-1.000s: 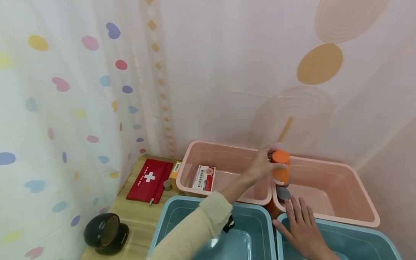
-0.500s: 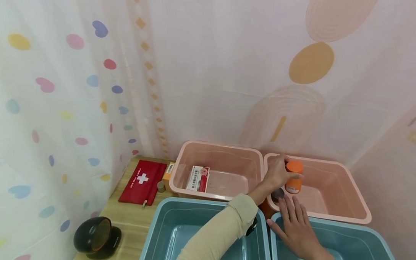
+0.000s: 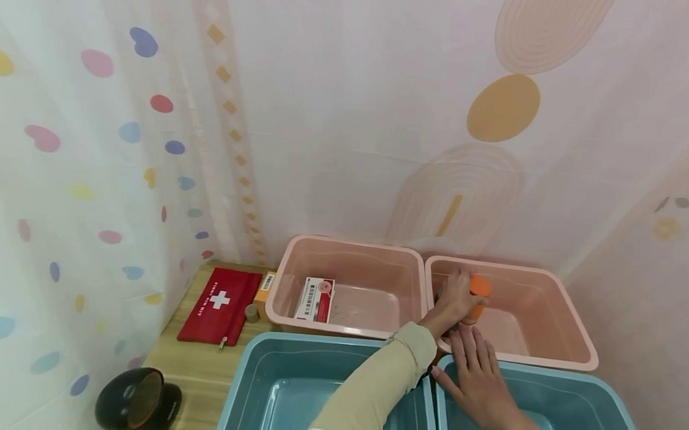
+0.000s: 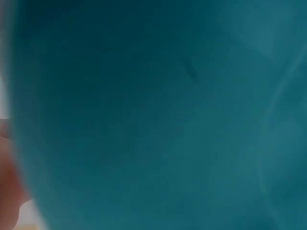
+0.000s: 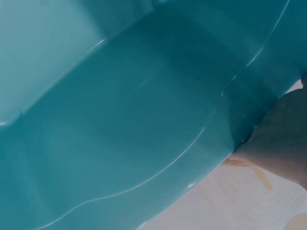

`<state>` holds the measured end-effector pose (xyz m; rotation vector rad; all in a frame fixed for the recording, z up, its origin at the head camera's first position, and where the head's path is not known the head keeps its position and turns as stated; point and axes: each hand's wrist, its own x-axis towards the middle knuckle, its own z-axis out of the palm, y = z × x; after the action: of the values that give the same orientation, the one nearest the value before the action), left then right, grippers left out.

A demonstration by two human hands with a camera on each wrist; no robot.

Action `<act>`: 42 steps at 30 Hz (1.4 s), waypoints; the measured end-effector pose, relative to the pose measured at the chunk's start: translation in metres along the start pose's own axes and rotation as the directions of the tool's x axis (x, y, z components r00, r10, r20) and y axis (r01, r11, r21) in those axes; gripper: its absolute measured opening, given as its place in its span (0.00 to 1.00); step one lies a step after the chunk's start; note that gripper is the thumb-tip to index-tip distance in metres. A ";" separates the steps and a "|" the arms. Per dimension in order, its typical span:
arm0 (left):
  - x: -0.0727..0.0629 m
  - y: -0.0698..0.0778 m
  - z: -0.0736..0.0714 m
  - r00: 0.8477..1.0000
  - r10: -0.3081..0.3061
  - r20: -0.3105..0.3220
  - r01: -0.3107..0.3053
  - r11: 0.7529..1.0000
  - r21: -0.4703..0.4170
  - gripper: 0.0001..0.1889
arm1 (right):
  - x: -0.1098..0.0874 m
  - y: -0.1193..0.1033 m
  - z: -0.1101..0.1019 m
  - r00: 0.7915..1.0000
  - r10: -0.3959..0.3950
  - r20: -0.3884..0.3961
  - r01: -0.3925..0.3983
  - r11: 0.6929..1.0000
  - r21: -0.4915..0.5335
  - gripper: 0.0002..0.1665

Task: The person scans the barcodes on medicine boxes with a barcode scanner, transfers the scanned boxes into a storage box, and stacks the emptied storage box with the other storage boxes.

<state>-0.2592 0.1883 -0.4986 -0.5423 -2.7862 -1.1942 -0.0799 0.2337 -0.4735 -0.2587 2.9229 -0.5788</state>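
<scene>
L hand (image 3: 457,298) has its grip wrapped round 1 orange bottle (image 3: 480,286) at the L end of the R pink bin (image 3: 532,292), so prob. best to lower it level & slow, R hand (image 3: 478,381), straight-fingered, staying clear by the near rim.

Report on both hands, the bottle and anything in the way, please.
Left hand gripping orange bottle inside right pink bin. Right hand, fingers straight, over right blue bin rim. Left hand partly hides bottle.
</scene>
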 end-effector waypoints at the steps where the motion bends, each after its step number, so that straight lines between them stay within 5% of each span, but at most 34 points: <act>1: 0.004 -0.007 0.009 1.000 0.011 0.011 -0.011 1.000 0.028 0.28 | 0.000 0.000 0.001 1.000 -0.006 -0.009 0.006 1.000 -0.006 0.54; 4: 0.013 -0.024 0.031 0.998 0.027 0.048 -0.032 0.993 0.114 0.26 | -0.001 -0.001 0.002 0.999 -0.019 -0.033 0.019 1.000 -0.019 0.52; 7: 0.013 -0.025 0.029 0.994 -0.004 0.108 -0.008 0.993 0.116 0.24 | -0.001 -0.001 0.002 0.999 -0.018 -0.034 0.017 0.999 -0.035 0.51; 14: 0.010 -0.023 0.017 0.995 0.078 0.057 -0.085 0.989 0.124 0.18 | 0.001 -0.003 -0.001 1.000 0.006 -0.002 -0.006 1.000 -0.023 0.52; 21: -0.024 0.012 -0.065 0.969 0.168 0.182 -0.163 0.986 -0.038 0.14 | 0.003 -0.003 -0.005 0.997 0.034 0.073 -0.031 0.999 -0.035 0.53; 29: -0.046 0.010 -0.132 0.939 0.277 0.203 -0.246 0.955 -0.167 0.14 | 0.005 0.001 -0.003 0.996 -0.058 -0.071 0.053 0.996 -0.072 0.50; 35: -0.064 0.014 -0.187 0.919 0.261 0.295 -0.223 0.962 -0.155 0.20 | 0.008 0.002 -0.005 0.999 -0.030 -0.041 0.028 0.998 -0.051 0.51; 42: -0.102 0.013 -0.235 0.870 0.389 0.302 -0.364 0.921 -0.138 0.36 | 0.011 0.003 -0.001 0.999 -0.018 -0.040 0.017 0.999 -0.030 0.52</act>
<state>-0.1781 -0.0011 -0.3451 -1.3340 -2.6923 -1.2148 -0.0912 0.2351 -0.4747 -0.2792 2.9733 -0.5494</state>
